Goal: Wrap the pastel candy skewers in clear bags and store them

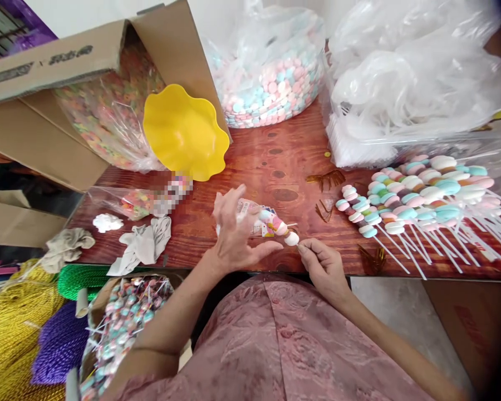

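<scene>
From the head camera, the person's right hand (323, 267) sits at the near edge of the wooden desk (275, 161), its fingers pinched shut on the thin stick end of a candy skewer (278, 225) that points left and away, just above the desk top. The left hand (234, 234) hovers over the skewer's far end with its fingers spread and loose, the thumb reaching toward the white candy at the stick; whether it actually touches the candy or the clear wrapper (250, 214) under it I cannot tell. To the right lies a pile of finished skewers (417, 195), sticks fanned toward the desk edge. A yellow bowl (186, 133) leans against an open cardboard box (67, 83) holding a bag of mixed candy. At the back stands a plastic bag of pink and blue candies (271, 83). Near the left edge lie crumpled cloth gloves (144, 245), and below the desk sit rolls of gold, green and purple cord (20, 328).
</scene>
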The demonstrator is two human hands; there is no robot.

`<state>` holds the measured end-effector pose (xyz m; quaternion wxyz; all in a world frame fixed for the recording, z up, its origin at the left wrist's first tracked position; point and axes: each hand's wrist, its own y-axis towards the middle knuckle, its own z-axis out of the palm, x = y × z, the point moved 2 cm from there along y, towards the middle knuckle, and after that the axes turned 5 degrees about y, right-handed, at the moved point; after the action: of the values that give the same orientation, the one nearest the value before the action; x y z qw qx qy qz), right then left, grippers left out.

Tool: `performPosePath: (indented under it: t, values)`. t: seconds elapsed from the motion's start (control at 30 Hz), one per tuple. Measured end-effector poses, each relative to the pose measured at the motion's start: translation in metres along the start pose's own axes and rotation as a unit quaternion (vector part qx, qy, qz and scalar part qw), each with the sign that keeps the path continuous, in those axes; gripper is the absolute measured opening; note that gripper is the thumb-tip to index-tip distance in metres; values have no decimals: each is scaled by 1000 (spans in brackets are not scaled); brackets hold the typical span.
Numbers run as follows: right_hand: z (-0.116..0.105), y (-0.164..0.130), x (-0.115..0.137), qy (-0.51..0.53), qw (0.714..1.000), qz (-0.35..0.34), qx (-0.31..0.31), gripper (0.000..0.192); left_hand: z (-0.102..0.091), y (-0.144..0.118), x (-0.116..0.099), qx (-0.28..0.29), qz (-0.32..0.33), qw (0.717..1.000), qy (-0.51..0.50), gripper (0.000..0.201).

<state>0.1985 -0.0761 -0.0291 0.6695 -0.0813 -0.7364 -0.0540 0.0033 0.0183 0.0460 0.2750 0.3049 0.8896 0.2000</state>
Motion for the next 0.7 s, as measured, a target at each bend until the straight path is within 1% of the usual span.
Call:
performPosePath:
  t: [0.03, 0.07, 0.1, 0.13, 0.17, 0.2, 0.23, 0.27, 0.3, 0.33, 0.37, 0.43, 0.47, 0.53, 0.57, 0.6, 0.63, 0.67, 0.7]
  values:
    - [0, 1, -1, 4, 1000, 1, -6, 30, 1, -10, -1, -50, -46, 997, -46, 82]
    - [0, 1, -1, 9, 1000, 0, -10, 30, 4, -19, -1, -93, -99, 985, -109, 81]
    - [0, 2, -1, 13, 1000, -2, -13, 30, 7, -26, -2, -121, -158, 961, -194, 76]
    - [1, 2, 1, 14, 1000, -6, -13, 30, 13, -31, -2, -125, -216, 924, -289, 70]
    - [2, 3, 4, 11, 1000, -11, -11, 31, 18, -33, -2, -112, -268, 876, -386, 64]
    - [4, 3, 6, 2, 1000, -19, -7, 31, 24, -32, -3, -89, -308, 821, -472, 59]
    - [6, 3, 10, -12, 999, -31, -4, 31, 28, -28, -3, -62, -333, 770, -540, 55]
    - [8, 3, 13, -30, 998, -47, -1, 30, 31, -22, -4, -40, -346, 728, -591, 53]
    - [10, 2, 15, -52, 996, -70, 0, 29, 32, -15, -3, -28, -352, 694, -628, 50]
    - [12, 1, 17, -76, 992, -98, 2, 27, 32, -7, -2, -22, -357, 667, -654, 47]
    - [13, 0, 18, -101, 986, -133, 1, 25, 31, 1, -1, -19, -363, 647, -670, 43]
    - [15, -3, 18, -163, 962, -220, -9, 19, 30, 14, 2, -5, -389, 623, -679, 35]
    - [16, -5, 17, -202, 943, -265, -20, 16, 31, 19, 3, 5, -407, 617, -673, 35]
    - [15, -8, 14, -284, 896, -339, -46, 13, 32, 23, 5, 28, -440, 616, -653, 43]
    - [14, -9, 12, -320, 874, -360, -56, 12, 33, 24, 5, 38, -451, 616, -644, 48]
    - [13, -9, 10, -345, 860, -370, -63, 12, 35, 23, 6, 44, -457, 618, -639, 51]
    - [12, -8, 9, -355, 856, -370, -65, 12, 36, 22, 6, 46, -457, 621, -635, 53]
    - [11, -7, 8, -349, 863, -360, -64, 12, 37, 20, 5, 45, -452, 626, -634, 55]
    - [10, -6, 8, -327, 880, -340, -57, 13, 37, 18, 4, 46, -439, 633, -636, 55]
